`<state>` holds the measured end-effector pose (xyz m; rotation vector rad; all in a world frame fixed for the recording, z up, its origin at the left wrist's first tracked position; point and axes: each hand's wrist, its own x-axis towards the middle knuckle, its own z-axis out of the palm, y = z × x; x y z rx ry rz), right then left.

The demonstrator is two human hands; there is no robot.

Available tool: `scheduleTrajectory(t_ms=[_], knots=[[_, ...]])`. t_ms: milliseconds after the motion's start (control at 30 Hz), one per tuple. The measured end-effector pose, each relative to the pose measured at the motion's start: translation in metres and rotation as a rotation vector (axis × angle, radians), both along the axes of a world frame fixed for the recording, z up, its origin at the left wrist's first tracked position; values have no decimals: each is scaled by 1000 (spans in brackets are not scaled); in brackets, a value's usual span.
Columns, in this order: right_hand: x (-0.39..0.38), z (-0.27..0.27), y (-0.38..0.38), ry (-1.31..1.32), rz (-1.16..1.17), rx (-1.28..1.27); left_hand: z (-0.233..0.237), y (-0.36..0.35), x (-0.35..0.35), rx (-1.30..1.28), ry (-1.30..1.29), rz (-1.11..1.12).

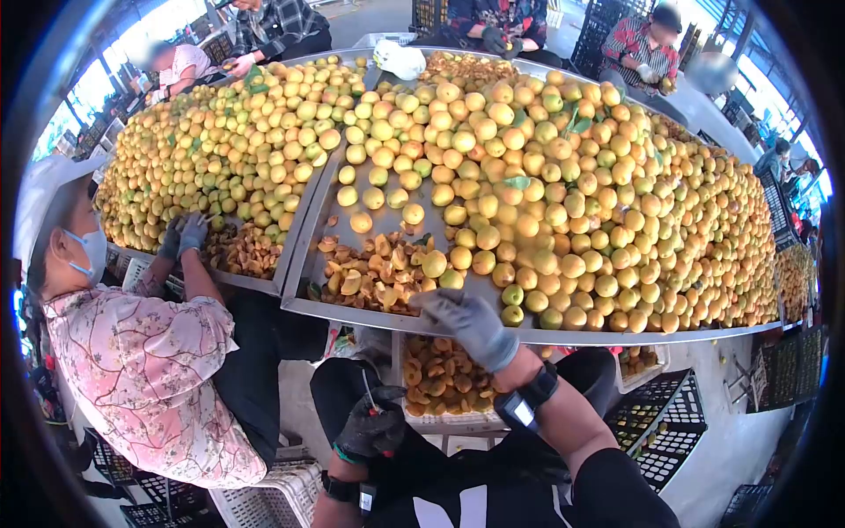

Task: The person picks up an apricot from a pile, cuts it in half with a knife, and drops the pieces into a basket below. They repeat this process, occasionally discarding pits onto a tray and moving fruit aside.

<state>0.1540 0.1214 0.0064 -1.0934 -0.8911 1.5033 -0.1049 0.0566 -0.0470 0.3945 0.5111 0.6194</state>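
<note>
1. Right hand (466,321) lies on the surface (616,335) rim, grip apart, just beside the whole apricots (513,295).
2. Left hand (374,427) sits low, grip clamped on a thin tool (368,389), possibly a knife.
3. Cut halves (374,277) are heaped just beyond the right hand.

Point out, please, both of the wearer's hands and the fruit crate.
right hand (465,319), head view, glove back.
left hand (374,429), head view, glove knuckles.
fruit crate (458,422), head view, front rim.

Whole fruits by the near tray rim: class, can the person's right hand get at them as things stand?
Probably yes: the right hand lies at the tray rim, whole fruits sit just beyond it, and nothing stands between.
</note>
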Motion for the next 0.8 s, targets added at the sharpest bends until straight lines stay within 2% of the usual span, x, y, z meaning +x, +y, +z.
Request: scheduleTrajectory(t_ms=[33,67,100,167,300,367,500,567,600,633,700,733,800], knots=[[1,-1,5,150,-97,25,-1,-2,-1,2,-6,9],[12,-3,9,-1,-90,20,-2,-3,-2,10,2,16],[22,-6,7,-5,-78,22,-3,-3,-4,18,10,23],[38,-11,5,-566,-56,234,-2,-2,-8,15,-38,31],[51,-27,6,-384,-145,161,1,-1,-11,-7,-82,11],[52,-24,11,15,-207,-138,1,0,-11,-9,-96,5],[47,-27,22,-141,-107,-83,-5,0,-14,12,-116,-6],[45,-48,37,-880,18,567,-3,0,-14,12,-102,-8],[23,-13,39,-628,34,354,-1,0,-15,15,-87,-16],[13,-12,56,-627,39,350,2,0,-14,10,-87,-12],[-2,-13,94,-1022,162,294,7,1,-14,-28,-14,-25],[-13,-16,110,-1020,168,292,5,1,-15,-33,-13,-21],[-35,-20,140,-1528,97,622,1,1,-17,-5,-15,-16]])
